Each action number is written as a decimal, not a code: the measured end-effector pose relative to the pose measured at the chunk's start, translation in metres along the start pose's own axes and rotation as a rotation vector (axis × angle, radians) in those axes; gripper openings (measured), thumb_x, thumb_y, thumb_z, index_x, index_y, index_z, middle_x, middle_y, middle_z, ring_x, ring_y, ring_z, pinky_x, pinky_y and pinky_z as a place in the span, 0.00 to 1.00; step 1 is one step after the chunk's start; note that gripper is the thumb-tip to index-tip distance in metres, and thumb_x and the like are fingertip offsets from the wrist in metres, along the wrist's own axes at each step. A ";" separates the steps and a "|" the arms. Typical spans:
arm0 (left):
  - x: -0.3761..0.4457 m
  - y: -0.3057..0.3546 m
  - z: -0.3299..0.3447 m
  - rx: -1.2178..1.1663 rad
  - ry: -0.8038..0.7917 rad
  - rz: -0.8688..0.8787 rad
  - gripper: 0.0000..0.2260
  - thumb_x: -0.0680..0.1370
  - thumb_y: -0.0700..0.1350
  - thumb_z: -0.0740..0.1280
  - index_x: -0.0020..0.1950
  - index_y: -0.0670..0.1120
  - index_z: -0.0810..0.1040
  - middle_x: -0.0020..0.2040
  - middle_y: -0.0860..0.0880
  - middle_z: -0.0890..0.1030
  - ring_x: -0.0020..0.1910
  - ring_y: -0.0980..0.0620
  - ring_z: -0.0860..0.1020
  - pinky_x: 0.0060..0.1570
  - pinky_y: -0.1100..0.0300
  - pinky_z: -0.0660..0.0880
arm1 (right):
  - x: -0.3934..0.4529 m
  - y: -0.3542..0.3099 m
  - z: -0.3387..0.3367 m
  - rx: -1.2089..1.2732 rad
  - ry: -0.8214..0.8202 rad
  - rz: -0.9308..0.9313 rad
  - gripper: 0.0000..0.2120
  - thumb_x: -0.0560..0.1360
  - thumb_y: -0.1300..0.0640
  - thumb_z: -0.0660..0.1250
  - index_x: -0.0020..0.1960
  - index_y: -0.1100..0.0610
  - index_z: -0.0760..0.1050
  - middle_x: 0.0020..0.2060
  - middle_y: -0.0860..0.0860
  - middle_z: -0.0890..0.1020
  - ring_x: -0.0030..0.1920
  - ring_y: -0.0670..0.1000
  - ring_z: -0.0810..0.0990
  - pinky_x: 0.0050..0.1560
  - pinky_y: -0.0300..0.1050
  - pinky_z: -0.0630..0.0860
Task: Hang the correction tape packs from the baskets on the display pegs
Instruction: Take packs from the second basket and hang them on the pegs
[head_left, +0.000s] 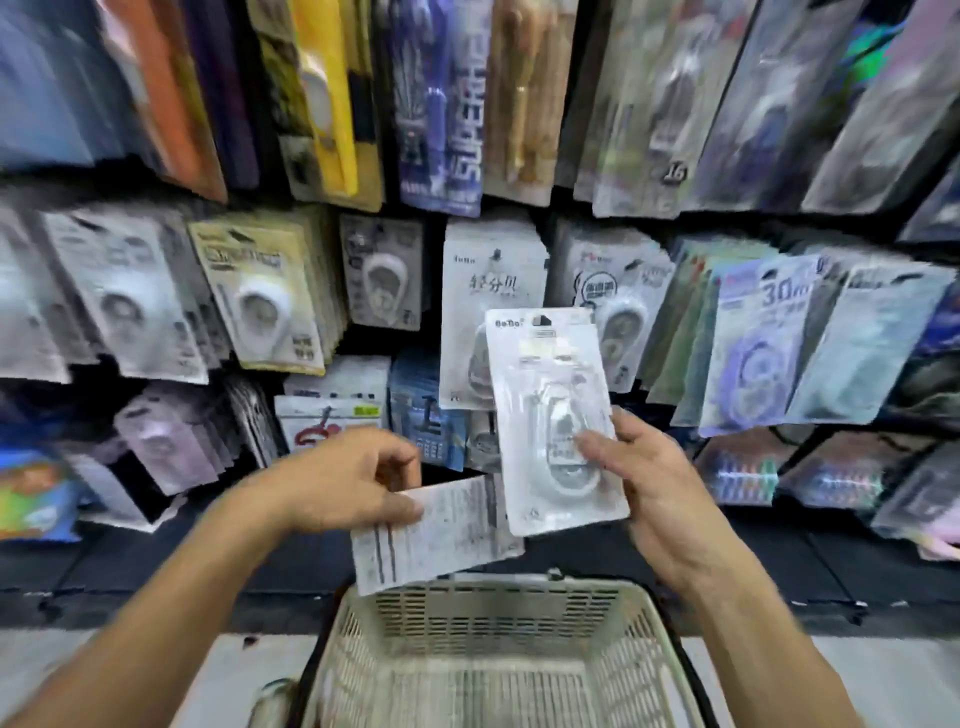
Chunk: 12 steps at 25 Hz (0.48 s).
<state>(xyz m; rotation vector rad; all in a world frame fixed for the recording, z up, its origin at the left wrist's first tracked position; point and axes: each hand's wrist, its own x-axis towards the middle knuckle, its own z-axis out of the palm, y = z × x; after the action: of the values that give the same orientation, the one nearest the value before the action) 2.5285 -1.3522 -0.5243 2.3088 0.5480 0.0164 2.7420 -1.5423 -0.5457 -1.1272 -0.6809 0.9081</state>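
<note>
filling the wall (675, 130), hanging packs (260, 296) above basket (498, 608).

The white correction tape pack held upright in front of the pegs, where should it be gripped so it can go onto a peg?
Grip the correction tape pack by its lower half from the right edge, as the right hand does now, thumb on the front blister. The pack stands upright with its hang hole at the top, so a low side grip leaves that hole free for a peg.
</note>
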 end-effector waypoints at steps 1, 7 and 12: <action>-0.007 0.012 -0.021 0.169 0.000 -0.003 0.12 0.74 0.45 0.76 0.34 0.52 0.75 0.31 0.56 0.77 0.31 0.58 0.73 0.34 0.57 0.70 | 0.006 -0.012 0.017 -0.052 0.046 -0.068 0.16 0.68 0.52 0.79 0.54 0.54 0.84 0.52 0.55 0.87 0.50 0.53 0.87 0.47 0.44 0.82; -0.059 0.039 -0.086 0.263 0.235 0.015 0.10 0.74 0.46 0.76 0.37 0.49 0.77 0.34 0.54 0.79 0.33 0.59 0.75 0.35 0.64 0.70 | 0.031 -0.037 0.077 -0.259 0.246 -0.199 0.10 0.76 0.59 0.73 0.55 0.48 0.81 0.46 0.42 0.88 0.46 0.45 0.87 0.40 0.35 0.79; -0.074 0.028 -0.100 -0.291 0.584 0.136 0.09 0.68 0.44 0.80 0.36 0.47 0.81 0.32 0.50 0.83 0.31 0.58 0.80 0.31 0.69 0.74 | 0.023 -0.036 0.086 -0.168 0.141 -0.268 0.13 0.74 0.56 0.74 0.57 0.46 0.82 0.50 0.47 0.88 0.49 0.49 0.87 0.41 0.34 0.79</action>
<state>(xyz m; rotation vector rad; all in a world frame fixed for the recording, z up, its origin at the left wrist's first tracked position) 2.4544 -1.3311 -0.4222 2.0317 0.6230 0.8020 2.6908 -1.4885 -0.4854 -1.2022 -0.7810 0.5466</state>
